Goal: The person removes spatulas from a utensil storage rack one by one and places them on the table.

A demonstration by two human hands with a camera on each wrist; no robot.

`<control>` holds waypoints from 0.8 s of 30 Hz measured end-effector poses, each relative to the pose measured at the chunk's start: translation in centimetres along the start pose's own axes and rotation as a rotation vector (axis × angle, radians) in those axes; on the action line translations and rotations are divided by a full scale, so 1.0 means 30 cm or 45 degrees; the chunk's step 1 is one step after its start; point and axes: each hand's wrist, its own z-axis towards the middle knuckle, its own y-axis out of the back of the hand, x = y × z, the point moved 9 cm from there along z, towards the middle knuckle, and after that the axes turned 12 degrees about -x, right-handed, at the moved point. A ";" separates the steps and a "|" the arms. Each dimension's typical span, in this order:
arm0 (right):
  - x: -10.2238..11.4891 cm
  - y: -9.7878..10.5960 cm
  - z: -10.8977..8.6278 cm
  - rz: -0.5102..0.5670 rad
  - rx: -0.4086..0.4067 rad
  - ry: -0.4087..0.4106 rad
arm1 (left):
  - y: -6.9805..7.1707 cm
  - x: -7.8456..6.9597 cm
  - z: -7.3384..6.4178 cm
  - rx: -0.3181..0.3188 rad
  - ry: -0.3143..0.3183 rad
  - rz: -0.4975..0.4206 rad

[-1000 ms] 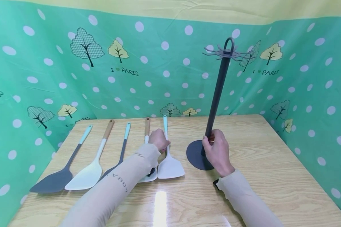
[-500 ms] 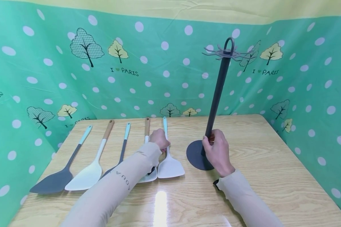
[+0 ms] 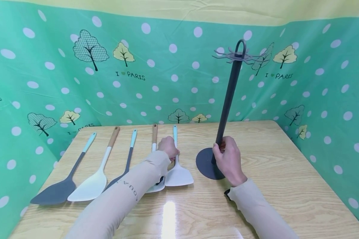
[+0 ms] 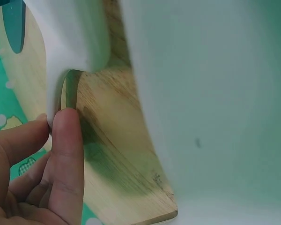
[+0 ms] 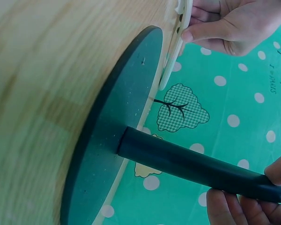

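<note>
My left hand [image 3: 168, 147] pinches the handle of a white spatula [image 3: 178, 175] with a light-blue grip, just above its broad blade. In the left wrist view, thumb and fingertips [image 4: 68, 124] meet around its white shaft [image 4: 54, 84]. My right hand [image 3: 229, 161] grips the lower pole of a dark utensil stand [image 3: 228, 103]. This stand has a round base [image 3: 206, 162] on the table, a ring of hooks [image 3: 236, 57] and a loop on top. Fingers and thumb wrap the pole [image 5: 178, 164] in the right wrist view.
Left of the held spatula lie a white one with a brown grip [image 3: 155, 132], partly behind my sleeve, a grey one [image 3: 129, 159], another white one [image 3: 92, 186] and another grey one [image 3: 57, 191]. A green dotted curtain [image 3: 155, 99] hangs behind the wooden table [image 3: 272, 159].
The held spatula's handle end has shifted slightly right and nearer, and its blade edge sits slightly higher in view. My left hand has moved very little; my right hand and the stand stay put.
</note>
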 end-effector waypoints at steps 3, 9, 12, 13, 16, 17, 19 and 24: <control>0.000 0.000 0.000 0.001 0.000 -0.002 | -0.001 0.000 -0.001 0.002 0.005 0.002; 0.004 0.000 0.002 0.009 -0.003 0.007 | -0.002 0.007 -0.004 0.001 0.022 -0.010; 0.005 0.002 0.003 0.016 -0.009 0.008 | -0.005 0.013 -0.007 0.016 0.031 -0.015; 0.005 0.002 0.004 0.019 -0.010 0.009 | -0.006 0.014 -0.008 0.022 0.031 -0.012; 0.005 0.003 0.005 0.024 -0.010 0.008 | -0.001 0.013 -0.009 0.031 0.006 0.016; 0.005 0.004 0.006 0.026 -0.012 0.009 | 0.002 0.012 -0.009 0.034 0.002 0.017; 0.003 0.005 0.007 0.028 -0.012 0.005 | 0.009 0.005 -0.011 0.038 -0.020 0.024; -0.002 0.008 0.013 0.035 -0.011 -0.004 | 0.034 -0.021 -0.026 0.054 -0.044 0.016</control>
